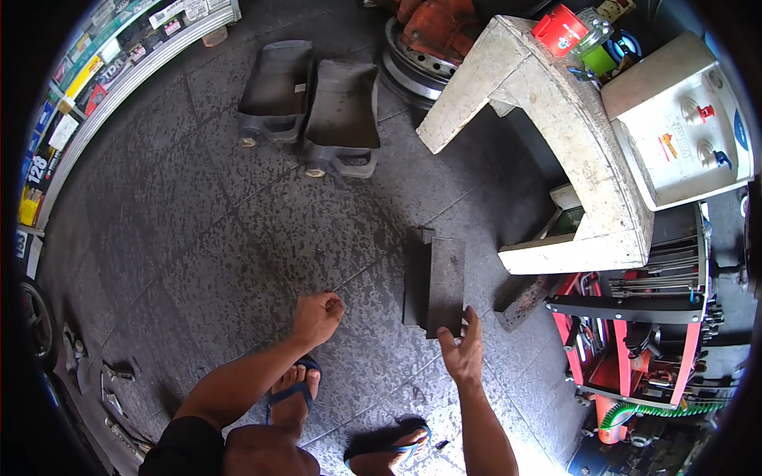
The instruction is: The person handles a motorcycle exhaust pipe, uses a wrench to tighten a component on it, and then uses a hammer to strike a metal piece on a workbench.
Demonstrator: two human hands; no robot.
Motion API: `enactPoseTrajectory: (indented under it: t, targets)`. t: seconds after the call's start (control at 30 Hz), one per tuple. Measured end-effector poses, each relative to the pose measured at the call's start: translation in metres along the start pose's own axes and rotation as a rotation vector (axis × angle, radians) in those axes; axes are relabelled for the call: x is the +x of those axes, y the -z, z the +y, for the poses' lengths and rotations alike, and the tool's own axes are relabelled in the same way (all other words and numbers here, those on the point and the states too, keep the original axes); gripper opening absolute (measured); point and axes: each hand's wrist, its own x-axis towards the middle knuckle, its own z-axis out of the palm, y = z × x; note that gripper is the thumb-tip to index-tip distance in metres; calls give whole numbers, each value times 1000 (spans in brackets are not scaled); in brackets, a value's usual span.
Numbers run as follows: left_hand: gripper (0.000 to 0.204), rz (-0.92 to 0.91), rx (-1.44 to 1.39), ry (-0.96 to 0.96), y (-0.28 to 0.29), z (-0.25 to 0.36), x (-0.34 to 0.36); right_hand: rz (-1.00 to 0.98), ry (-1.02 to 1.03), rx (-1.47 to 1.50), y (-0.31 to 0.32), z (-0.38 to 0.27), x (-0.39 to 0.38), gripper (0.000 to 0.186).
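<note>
A long dark rectangular block [447, 282] lies on the grey tiled floor in front of me, right of centre. Along its left side runs a darker strip [415, 285], perhaps a second piece or its own side. My right hand [463, 349] is at the block's near right corner, thumb and fingers apart; whether they touch it I cannot tell. Over the floor to the left, my left hand [317, 317] is closed with its fingers curled in. What it may hold is hidden.
Two black trays with handles [274, 83] [343, 103] lie ahead. A wheel rim [409, 67] stands beside a worn white bench [556, 103] bearing a water dispenser [683, 131]. A red tool cart [627, 341] is at right, stocked shelves [87, 87] at left. Another dark block [524, 300] lies under the bench.
</note>
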Motion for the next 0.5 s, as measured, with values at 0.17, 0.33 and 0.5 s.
enactPoseTrajectory:
  t: [0.17,0.33,0.5]
  targets:
    - [29,-200,-70,-164,-33,35,6,155,192,-30,20,-37,21,65]
    - [50,-430,-206,-255,-79,86,30,696,768,-493,163,-69,118,39]
    - [61,-688,-353,-210,-95,92,54,577,946,-852,267,-122,204,48]
